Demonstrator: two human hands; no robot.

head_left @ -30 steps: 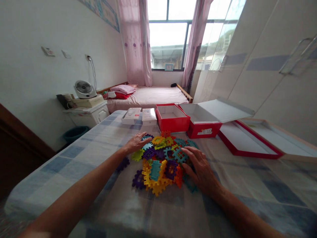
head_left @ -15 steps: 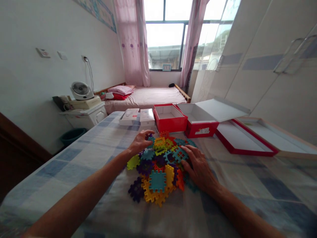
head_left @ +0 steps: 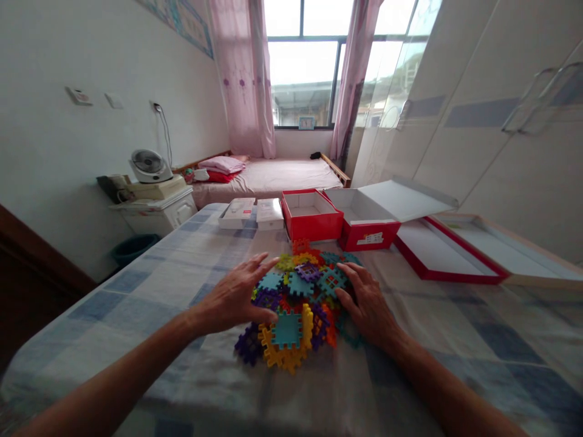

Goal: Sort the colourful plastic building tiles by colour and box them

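Note:
A heap of plastic interlocking tiles with notched edges lies on the tablecloth, in teal, purple, yellow, orange and lime. At its left side is my left hand, thumb and fingers spread apart, holding nothing. A teal solid tile and a yellow tile lie at the near side, by my left thumb. My right hand rests against the heap's right edge with its fingers apart, next to a teal window-shaped tile. Near the top of the heap sits a purple tile beside another teal tile.
Behind the heap stand a red open box, a second red box with its white lid raised, and two white boxes, one a flat white box. Shallow red-edged trays lie to the right. The checked tablecloth covers the table.
My left hand has come nearer and down from the heap's far left to its left side, its fingers opening wider. Tiles on top have shifted. My right hand has barely moved.

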